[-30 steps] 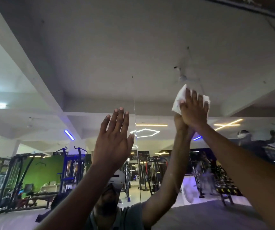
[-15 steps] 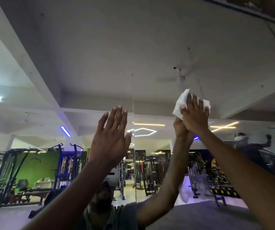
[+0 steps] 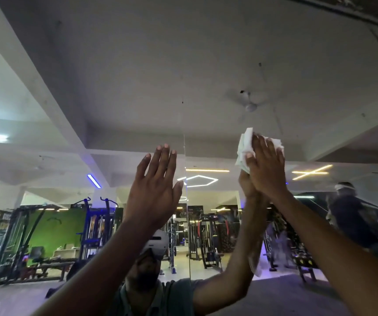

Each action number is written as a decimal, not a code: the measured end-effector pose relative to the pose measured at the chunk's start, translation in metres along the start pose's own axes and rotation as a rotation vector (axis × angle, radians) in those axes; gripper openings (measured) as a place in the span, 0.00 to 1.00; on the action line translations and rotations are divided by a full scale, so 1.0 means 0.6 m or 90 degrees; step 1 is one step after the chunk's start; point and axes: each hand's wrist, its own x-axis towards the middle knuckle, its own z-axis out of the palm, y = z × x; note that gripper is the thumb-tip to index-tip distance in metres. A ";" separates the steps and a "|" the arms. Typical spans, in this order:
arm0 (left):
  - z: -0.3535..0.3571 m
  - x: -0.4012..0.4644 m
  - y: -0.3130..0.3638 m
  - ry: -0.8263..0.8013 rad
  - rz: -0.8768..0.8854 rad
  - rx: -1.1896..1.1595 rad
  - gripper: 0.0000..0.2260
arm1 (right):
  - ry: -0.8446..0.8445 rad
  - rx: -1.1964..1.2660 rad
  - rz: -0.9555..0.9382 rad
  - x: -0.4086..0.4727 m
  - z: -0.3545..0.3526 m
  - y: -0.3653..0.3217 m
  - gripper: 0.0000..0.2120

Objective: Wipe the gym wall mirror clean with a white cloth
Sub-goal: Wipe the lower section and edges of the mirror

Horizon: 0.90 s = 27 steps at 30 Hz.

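Now, from the head view: right hand (image 3: 266,166) pressing the white cloth (image 3: 245,149) flat-fingered against the mirror (image 3: 206,65), lower and more bunched than a second ago. Left hand (image 3: 155,187) raised beside it, fingers straight, holding nothing. Wiping probably mid-stroke downward, upper glass covered.

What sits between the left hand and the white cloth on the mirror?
Head view: only bare mirror glass and one vertical panel seam lie between the raised left hand and the crumpled white cloth under the right hand.
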 end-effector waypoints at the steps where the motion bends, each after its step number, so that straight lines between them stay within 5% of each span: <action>1: 0.000 0.000 0.000 -0.001 -0.001 0.003 0.31 | 0.022 -0.008 0.017 -0.001 0.003 -0.028 0.36; 7: -0.001 0.001 0.001 -0.011 -0.006 0.003 0.31 | 0.002 0.036 -0.225 -0.036 0.021 -0.094 0.32; 11: -0.001 0.000 0.001 -0.011 -0.007 0.008 0.31 | -0.022 0.019 -0.054 0.009 -0.005 0.014 0.35; 14: 0.000 0.000 0.003 -0.009 -0.007 -0.001 0.31 | -0.023 -0.002 0.040 0.016 -0.006 -0.014 0.40; 18: 0.000 0.000 0.004 -0.013 -0.013 0.005 0.31 | -0.042 0.032 -0.160 -0.040 0.013 -0.130 0.37; 21: 0.000 0.000 0.002 -0.019 -0.009 0.004 0.31 | -0.074 0.028 -0.254 -0.046 0.011 -0.111 0.37; 27: -0.004 0.000 0.002 -0.011 -0.008 -0.002 0.31 | 0.003 -0.025 0.014 0.022 -0.002 0.015 0.39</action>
